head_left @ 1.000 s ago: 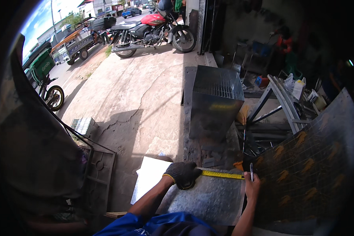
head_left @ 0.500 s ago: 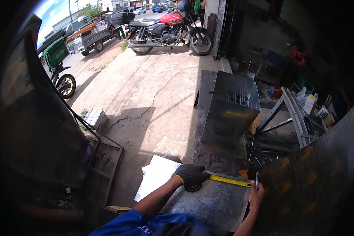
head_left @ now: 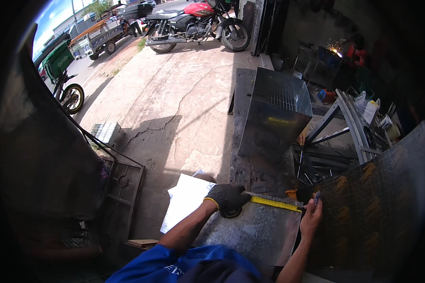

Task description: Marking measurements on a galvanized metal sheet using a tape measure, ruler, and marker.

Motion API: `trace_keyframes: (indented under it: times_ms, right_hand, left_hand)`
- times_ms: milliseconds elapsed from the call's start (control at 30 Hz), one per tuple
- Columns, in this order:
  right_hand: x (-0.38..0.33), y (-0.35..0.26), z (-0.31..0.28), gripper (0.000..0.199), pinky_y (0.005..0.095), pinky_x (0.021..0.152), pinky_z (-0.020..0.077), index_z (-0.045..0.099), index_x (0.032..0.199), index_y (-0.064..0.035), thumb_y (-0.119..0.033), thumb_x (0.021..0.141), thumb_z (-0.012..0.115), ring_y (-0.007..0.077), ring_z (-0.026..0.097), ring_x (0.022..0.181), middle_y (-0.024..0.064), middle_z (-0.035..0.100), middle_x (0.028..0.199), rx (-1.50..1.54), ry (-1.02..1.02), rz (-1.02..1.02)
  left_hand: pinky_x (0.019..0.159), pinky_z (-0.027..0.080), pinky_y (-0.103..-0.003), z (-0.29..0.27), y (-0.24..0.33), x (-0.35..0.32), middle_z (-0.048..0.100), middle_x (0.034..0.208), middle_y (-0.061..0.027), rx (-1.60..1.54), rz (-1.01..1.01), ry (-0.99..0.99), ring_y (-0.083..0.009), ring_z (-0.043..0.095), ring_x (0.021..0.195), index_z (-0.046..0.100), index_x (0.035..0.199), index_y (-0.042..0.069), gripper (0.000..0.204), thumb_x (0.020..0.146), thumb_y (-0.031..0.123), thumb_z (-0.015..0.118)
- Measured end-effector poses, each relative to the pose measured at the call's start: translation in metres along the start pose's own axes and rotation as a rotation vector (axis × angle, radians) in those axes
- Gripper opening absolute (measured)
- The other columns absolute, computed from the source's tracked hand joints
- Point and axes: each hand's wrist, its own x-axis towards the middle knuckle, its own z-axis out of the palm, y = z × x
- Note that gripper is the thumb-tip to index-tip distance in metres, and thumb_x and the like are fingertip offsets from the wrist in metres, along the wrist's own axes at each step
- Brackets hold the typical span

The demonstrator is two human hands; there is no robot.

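My left hand, in a dark knit work glove, is closed around a tape measure. Its yellow blade stretches rightward along the far part of a grey metal sheet in front of me. At the sheet's right edge is my bare right hand, its fingertips by the blade's end. That hand also grips a slim pen or marker, which points up. Whether the fingers pinch the blade's hook cannot be made out. Bright shiny sheets lie left of my gloved hand.
Beyond the sheet stands a box-shaped metal piece on a dark bench. A large patterned sheet leans at right, near steel frames. Another person works at sparks. Outside are a red motorcycle and a metal grille frame.
The view has shifted slightly, so the surroundings sit higher. In my right hand the pen has tilted and moved away from the blade's end. Sparks now show by the other person.
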Motion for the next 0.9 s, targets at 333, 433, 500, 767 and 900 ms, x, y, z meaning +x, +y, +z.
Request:
trace_keyframes:
  times_ms: [333, 433, 500, 767, 900]
  right_hand:
    - [0.028, -0.039, 0.035, 0.049, 0.0348, 0.083, 0.0532, 0.067, 0.129, 0.0008, -0.042, 0.107, 0.056, 0.0235, 0.068, 0.094, 0.0156, 0.073, 0.107, -0.04, -0.211, -0.151]
    - [0.054, -0.033, 0.07, 0.045, 0.0426, 0.086, 0.0551, 0.068, 0.128, -0.0038, -0.041, 0.106, 0.056, 0.0391, 0.071, 0.103, 0.021, 0.073, 0.109, -0.174, -0.384, -0.252]
    - [0.072, -0.037, 0.092, 0.043, 0.0445, 0.087, 0.0551, 0.07, 0.127, -0.0091, -0.043, 0.104, 0.057, 0.0397, 0.071, 0.101, 0.0188, 0.074, 0.108, -0.285, -0.46, -0.286]
    - [0.118, -0.023, 0.145, 0.041, 0.0485, 0.087, 0.0555, 0.069, 0.13, -0.0247, -0.048, 0.095, 0.067, 0.0388, 0.072, 0.101, 0.0141, 0.077, 0.103, -0.671, -0.957, -0.395]
    - [0.12, -0.025, 0.137, 0.066, 0.0496, 0.091, 0.0554, 0.053, 0.147, -0.0238, -0.037, 0.087, 0.079, 0.0384, 0.071, 0.106, 0.0178, 0.075, 0.111, -0.907, -0.961, -0.479]
  left_hand:
    - [0.093, 0.054, -0.05, -0.015, 0.011, 0.003, 0.072, 0.111, -0.0258, 0.025, -0.064, 0.011, -0.0409, 0.07, 0.107, 0.068, 0.122, 0.004, 0.055, 0.1, 0.052, 0.05]
    - [0.091, 0.054, -0.049, -0.012, 0.013, 0.007, 0.073, 0.107, -0.0253, 0.025, -0.07, 0.018, -0.0401, 0.071, 0.104, 0.069, 0.121, 0.004, 0.058, 0.1, 0.054, 0.05]
    - [0.09, 0.055, -0.05, -0.008, 0.01, 0.009, 0.073, 0.107, -0.0252, 0.031, -0.06, 0.009, -0.0396, 0.072, 0.103, 0.069, 0.123, 0.005, 0.06, 0.099, 0.056, 0.049]
    - [0.09, 0.055, -0.051, -0.003, 0.012, 0.006, 0.073, 0.108, -0.024, 0.057, -0.095, 0.006, -0.0388, 0.071, 0.104, 0.07, 0.121, 0.005, 0.06, 0.099, 0.057, 0.05]
    - [0.092, 0.055, -0.05, 0.001, 0.004, 0.013, 0.073, 0.11, -0.0229, 0.091, -0.062, 0.014, -0.0387, 0.071, 0.106, 0.069, 0.122, 0.005, 0.061, 0.099, 0.058, 0.05]
